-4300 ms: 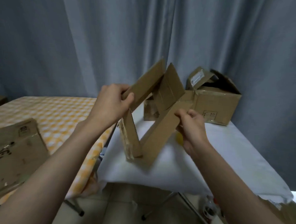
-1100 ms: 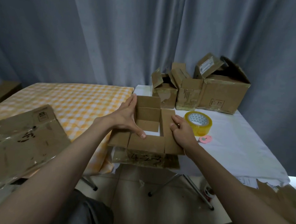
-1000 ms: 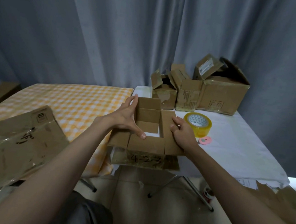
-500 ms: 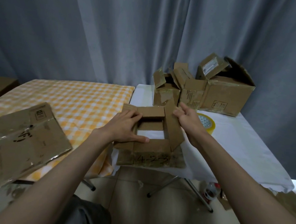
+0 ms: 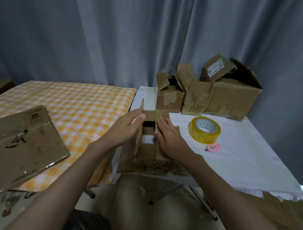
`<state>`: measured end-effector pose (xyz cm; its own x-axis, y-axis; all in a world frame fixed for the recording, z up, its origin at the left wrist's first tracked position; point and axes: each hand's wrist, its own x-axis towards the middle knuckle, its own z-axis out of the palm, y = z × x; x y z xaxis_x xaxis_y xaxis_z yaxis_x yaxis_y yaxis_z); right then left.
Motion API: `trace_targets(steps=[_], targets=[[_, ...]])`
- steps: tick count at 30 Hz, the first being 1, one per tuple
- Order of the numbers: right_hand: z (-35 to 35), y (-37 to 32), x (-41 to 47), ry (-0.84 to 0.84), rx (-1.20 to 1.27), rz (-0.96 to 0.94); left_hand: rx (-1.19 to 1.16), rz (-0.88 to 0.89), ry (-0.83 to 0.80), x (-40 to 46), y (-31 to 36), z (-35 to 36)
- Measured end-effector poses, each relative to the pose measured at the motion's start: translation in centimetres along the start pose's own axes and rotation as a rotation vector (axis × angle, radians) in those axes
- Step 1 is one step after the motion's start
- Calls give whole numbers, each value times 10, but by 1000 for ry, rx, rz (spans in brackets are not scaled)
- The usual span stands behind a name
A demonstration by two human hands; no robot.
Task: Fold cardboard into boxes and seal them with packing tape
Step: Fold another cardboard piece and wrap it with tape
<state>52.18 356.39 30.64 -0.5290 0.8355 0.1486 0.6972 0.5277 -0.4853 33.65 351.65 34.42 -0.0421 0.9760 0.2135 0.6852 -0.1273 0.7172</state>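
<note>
box: small cardboard box (image 5: pixel 147 150) stands at the near edge of the white bench (image 5: pixel 240 152), its top flaps partly folded in.
left hand (image 5: pixel 125 129): fingers straight, pressing the left flap.
right hand (image 5: pixel 170 138): flat on the right flap.
tape: yellow roll (image 5: pixel 204 130) at 3 o'clock of the box, near it.

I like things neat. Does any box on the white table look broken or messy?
Yes. The three boxes at the back look battered: their top flaps stick up crooked and torn, and wrinkled old tape clings to their sides. The box being folded also shows scuffed old tape along its near edge.
</note>
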Motion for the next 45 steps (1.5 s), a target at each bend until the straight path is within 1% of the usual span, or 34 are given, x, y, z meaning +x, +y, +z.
trace_targets(steps=[2, 4, 5, 7, 9, 12, 14, 19, 23, 25, 29, 31, 34, 36, 37, 39, 41, 42, 43, 45], targets=[[-3, 2, -1, -22, 34, -7, 109, 61, -148, 0, 1, 12], [-5, 3, -1, -36, 62, -19, 335, 87, -285, 0, -1, 20], [-5, 3, -1, -38, 63, -22, 424, 99, -307, 1, -3, 22], [-5, 4, 0, -33, 51, -22, 537, 133, -294, 1, -6, 21], [-4, 4, 0, -26, 51, -25, 570, 148, -301, -2, -9, 20], [-3, 5, 0, -6, 63, -27, 498, 119, -401, -5, -11, 17], [-3, 5, 1, -2, 77, -25, 459, 123, -439, -5, -12, 15], [-11, 11, 8, -41, 88, -45, 431, 126, -443, -10, -7, 22], [-19, 18, 13, -60, 113, -71, 428, 82, -439, -10, 2, 24], [-22, 20, 15, -58, 152, -85, 427, 51, -409, -12, 9, 28], [-32, 27, 22, -44, 170, -125, 474, -30, -285, -17, 28, 47], [-41, 32, 27, -69, 181, -165, 499, -77, -229, -16, 36, 59], [-51, 41, 34, -129, 164, -215, 534, -136, -216, -13, 48, 75], [-54, 46, 35, -139, 127, -224, 603, -136, -217, -13, 54, 83], [-55, 48, 34, -110, 130, -209, 623, -131, -208, -13, 55, 85], [-61, 56, 30, 55, 195, -107, 636, -108, -185, -14, 53, 84], [-70, 73, 24, 236, 191, 96, 641, -75, -171, -15, 47, 81], [-75, 85, 21, 259, 138, 207, 636, -61, -174, -15, 44, 79], [-80, 98, 16, 219, 93, 306, 630, -45, -188, -14, 40, 78], [-83, 114, 2, 54, 65, 453, 623, 10, -223, -14, 31, 72]])
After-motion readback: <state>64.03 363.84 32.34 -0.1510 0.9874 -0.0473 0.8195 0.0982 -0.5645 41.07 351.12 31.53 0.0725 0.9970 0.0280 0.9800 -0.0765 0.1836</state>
